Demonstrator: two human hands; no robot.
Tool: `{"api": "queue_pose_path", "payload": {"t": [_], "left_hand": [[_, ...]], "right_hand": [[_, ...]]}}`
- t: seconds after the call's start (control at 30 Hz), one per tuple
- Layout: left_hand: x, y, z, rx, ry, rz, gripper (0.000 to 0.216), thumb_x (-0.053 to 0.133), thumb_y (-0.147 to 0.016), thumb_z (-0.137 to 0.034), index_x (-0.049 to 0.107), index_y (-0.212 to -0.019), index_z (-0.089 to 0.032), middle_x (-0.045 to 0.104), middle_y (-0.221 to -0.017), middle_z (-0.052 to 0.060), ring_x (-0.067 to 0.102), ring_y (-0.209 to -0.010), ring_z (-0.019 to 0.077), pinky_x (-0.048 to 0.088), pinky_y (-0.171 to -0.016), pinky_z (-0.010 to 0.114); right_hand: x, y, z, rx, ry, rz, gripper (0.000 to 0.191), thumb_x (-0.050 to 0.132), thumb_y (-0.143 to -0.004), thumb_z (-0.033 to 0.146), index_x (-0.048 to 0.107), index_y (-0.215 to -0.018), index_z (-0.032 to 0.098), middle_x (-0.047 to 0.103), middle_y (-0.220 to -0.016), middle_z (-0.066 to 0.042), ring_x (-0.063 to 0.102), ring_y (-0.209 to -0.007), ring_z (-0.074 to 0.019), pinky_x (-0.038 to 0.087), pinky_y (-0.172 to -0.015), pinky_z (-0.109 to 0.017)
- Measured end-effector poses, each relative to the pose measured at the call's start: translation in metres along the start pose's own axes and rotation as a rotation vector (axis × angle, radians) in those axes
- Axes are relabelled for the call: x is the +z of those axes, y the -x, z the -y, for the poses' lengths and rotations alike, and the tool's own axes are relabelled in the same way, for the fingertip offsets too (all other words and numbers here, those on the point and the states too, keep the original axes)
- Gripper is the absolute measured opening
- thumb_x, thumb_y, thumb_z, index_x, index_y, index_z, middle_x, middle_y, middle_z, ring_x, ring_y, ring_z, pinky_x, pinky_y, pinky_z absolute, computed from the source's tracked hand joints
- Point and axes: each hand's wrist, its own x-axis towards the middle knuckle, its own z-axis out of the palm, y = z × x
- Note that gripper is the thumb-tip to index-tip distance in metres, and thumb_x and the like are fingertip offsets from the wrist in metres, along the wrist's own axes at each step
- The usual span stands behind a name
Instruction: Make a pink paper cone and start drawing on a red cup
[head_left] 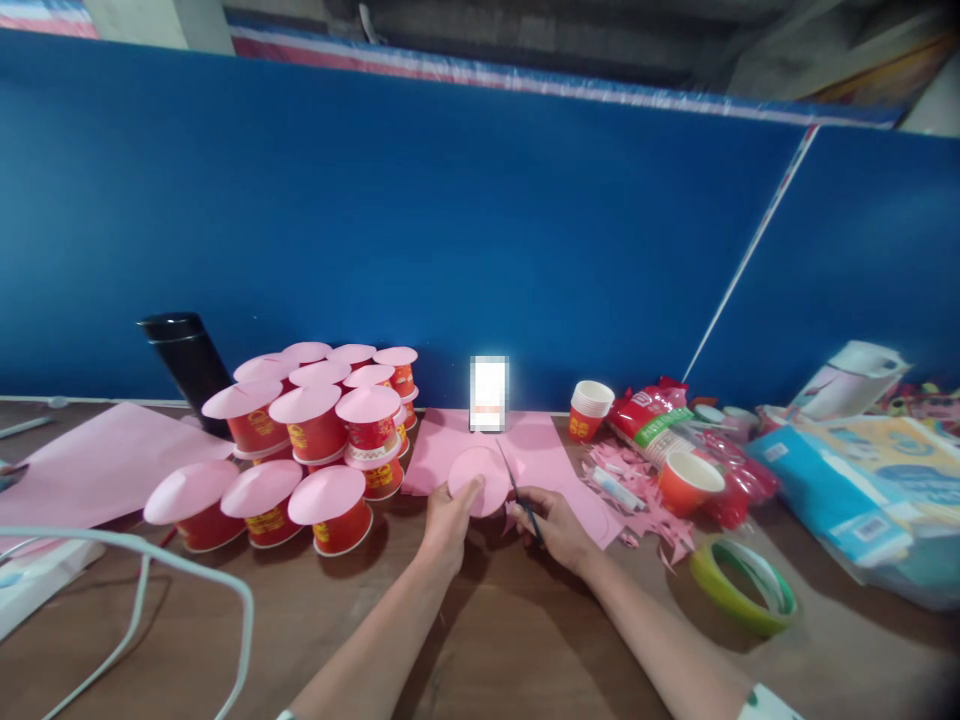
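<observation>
My left hand (450, 520) pinches a round pink paper disc (477, 478) by its lower left edge, thumb on top. In my right hand (551, 525) is a pair of dark scissors (523, 495), fingers closed round the handles. The blades point up and away, close to the disc's right edge; whether they touch it I cannot tell. Beneath and behind lie pink paper sheets (435, 450). At the left stand stacked red paper cups (313, 438), several topped with shallow pink paper cones (327, 494).
A phone (489, 395) stands upright at the back. Pink scraps (637, 500), a loose cup (688, 482), nested cups (590, 410), a roll of green tape (742, 590) and a blue tissue pack (832, 490) lie right. A black flask (187, 365) and pale cable (244, 620) are left.
</observation>
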Motion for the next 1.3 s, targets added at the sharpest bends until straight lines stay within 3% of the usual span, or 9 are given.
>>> {"api": "queue_pose_path", "payload": {"t": [0.67, 0.83, 1.07, 1.3], "left_hand": [[0.002, 0.003, -0.004, -0.012, -0.007, -0.029, 0.047, 0.078, -0.055, -0.040, 0.068, -0.086, -0.007, 0.070, -0.074, 0.012, 0.065, -0.065, 0.0199, 0.048, -0.058, 0.027], [0.004, 0.003, -0.006, -0.022, 0.053, -0.022, 0.046, 0.078, -0.056, -0.039, 0.066, -0.087, -0.006, 0.069, -0.071, 0.010, 0.063, -0.060, 0.0176, 0.048, -0.055, 0.026], [0.009, 0.007, -0.015, -0.070, 0.235, -0.045, 0.031, 0.077, -0.059, -0.024, 0.063, -0.083, -0.011, 0.068, -0.067, 0.005, 0.063, -0.055, 0.0138, 0.047, -0.049, 0.021], [0.008, 0.006, -0.012, -0.104, 0.307, 0.011, 0.024, 0.074, -0.063, -0.018, 0.062, -0.083, -0.011, 0.069, -0.071, 0.005, 0.064, -0.060, 0.0135, 0.051, -0.055, 0.022]], "right_hand": [[0.001, 0.000, 0.001, -0.033, -0.001, 0.060, 0.033, 0.065, -0.076, 0.046, 0.061, -0.088, 0.015, 0.063, -0.068, -0.001, 0.053, -0.053, -0.0092, 0.043, -0.051, -0.021], [0.000, 0.000, -0.005, -0.028, 0.001, 0.078, 0.038, 0.063, -0.078, 0.046, 0.060, -0.099, 0.015, 0.063, -0.069, -0.001, 0.054, -0.054, -0.0098, 0.044, -0.052, -0.022], [-0.001, -0.003, -0.011, -0.036, -0.002, 0.077, 0.035, 0.062, -0.080, 0.043, 0.060, -0.101, 0.015, 0.062, -0.071, -0.001, 0.054, -0.054, -0.0086, 0.044, -0.052, -0.021], [-0.001, -0.003, -0.015, -0.019, -0.033, 0.065, 0.037, 0.063, -0.078, 0.044, 0.060, -0.101, 0.016, 0.062, -0.069, -0.001, 0.054, -0.052, -0.0093, 0.042, -0.047, -0.020]]}}
